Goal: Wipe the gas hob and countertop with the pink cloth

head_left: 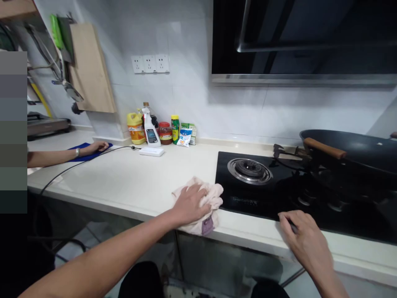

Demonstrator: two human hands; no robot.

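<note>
- A pale pink, crumpled fabric cloth [214,193] is spread on the white, smooth worktop [124,178], its right side lapped slightly over the left edge of the black glass hob [279,184] and its purple-marked corner brought to the worktop's front edge.
- The left hand [192,203] is laid palm down over the cloth, its fingers extended and slightly spread; the thumb is hidden.
- The right hand [305,234] is loosely closed, fingers curled under, and is placed at the worktop's front edge, just beside the hob.
- The hob's right part is largely covered by a large, dark metal wok [362,151] with a brown wooden handle [324,148]; the round, silver-rimmed burner [249,170] on the left is left uncovered.
- By the wall, a white plastic spray bottle [151,131] is stood beside a yellow plastic jug [135,130] and a red-lidded jar [165,133].
- A thin black cable [77,164] is trailed across the worktop's left part, near another person's hand [98,146], which is rested on a dark blue cloth [82,154].
</note>
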